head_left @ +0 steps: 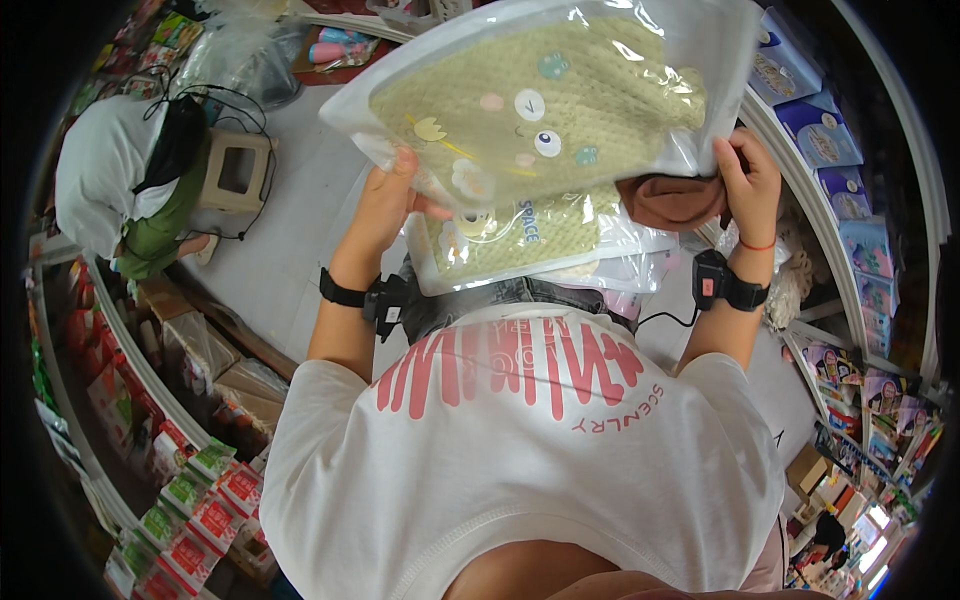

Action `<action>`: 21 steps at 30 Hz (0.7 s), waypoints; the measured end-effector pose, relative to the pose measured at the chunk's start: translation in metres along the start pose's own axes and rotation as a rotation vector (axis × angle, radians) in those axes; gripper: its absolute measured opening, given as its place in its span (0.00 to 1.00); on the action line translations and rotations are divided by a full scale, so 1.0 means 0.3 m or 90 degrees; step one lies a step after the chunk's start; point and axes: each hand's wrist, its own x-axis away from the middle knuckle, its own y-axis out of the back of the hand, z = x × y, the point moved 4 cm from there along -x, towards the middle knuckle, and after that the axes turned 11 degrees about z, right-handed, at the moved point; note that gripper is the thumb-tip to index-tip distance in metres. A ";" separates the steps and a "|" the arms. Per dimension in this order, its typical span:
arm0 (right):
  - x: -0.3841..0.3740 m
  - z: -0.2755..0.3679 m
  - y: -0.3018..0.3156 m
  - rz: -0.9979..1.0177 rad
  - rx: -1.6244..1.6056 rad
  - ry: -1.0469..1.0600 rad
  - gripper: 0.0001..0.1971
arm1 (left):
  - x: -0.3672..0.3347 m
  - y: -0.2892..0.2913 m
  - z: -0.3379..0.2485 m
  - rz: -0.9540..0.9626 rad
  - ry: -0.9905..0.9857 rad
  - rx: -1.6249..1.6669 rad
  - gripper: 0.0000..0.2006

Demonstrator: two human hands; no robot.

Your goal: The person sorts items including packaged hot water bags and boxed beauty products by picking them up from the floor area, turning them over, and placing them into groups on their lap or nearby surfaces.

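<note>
A clear plastic bag (pixel 620 110) with a light green dimpled fabric item inside, printed with a winking cartoon face, is held up in front of me. My left hand (pixel 388 200) pinches its lower left edge, thumb on top. At the lower right corner, my right hand (pixel 752 188) has its fingers closed on the bag's edge. A folded brown cloth-like thing (pixel 672 203) lies against my right hand, partly behind the bag; whether I grip it too I cannot tell. Beneath, a second clear bag (pixel 520 238) of similar green fabric rests over my lap, its upper part hidden.
To the left, a person in a white top (pixel 100 175) bends beside a beige plastic stool (pixel 236 172). Shelves with blue-purple packages (pixel 825 130) rise on the right. Red and green packets (pixel 200 520) fill the lower left shelf. Clear plastic bags (pixel 240 60) lie at the far left.
</note>
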 end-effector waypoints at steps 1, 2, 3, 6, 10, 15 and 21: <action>0.018 -0.007 0.001 0.030 -0.090 -0.025 0.06 | 0.011 0.009 -0.003 0.034 0.053 -0.028 0.25; 0.028 -0.021 -0.002 0.060 -0.179 -0.051 0.06 | 0.026 0.036 -0.007 0.069 0.106 -0.055 0.26; 0.036 -0.029 -0.009 0.114 -0.160 -0.024 0.05 | 0.037 0.053 -0.012 0.106 0.159 -0.082 0.27; 0.092 -0.065 -0.099 0.289 -0.111 -0.085 0.09 | 0.061 0.113 0.025 0.196 0.314 -0.280 0.19; 0.108 -0.105 -0.168 0.427 -0.085 -0.227 0.13 | 0.086 0.244 0.066 0.077 0.261 -0.489 0.14; 0.039 -0.269 -0.109 0.131 -0.151 -0.178 0.12 | -0.009 0.226 -0.003 -0.039 -0.107 -0.778 0.27; -0.093 -0.300 -0.210 0.243 -0.246 -0.285 0.23 | -0.175 0.057 0.011 0.149 -0.084 -0.747 0.41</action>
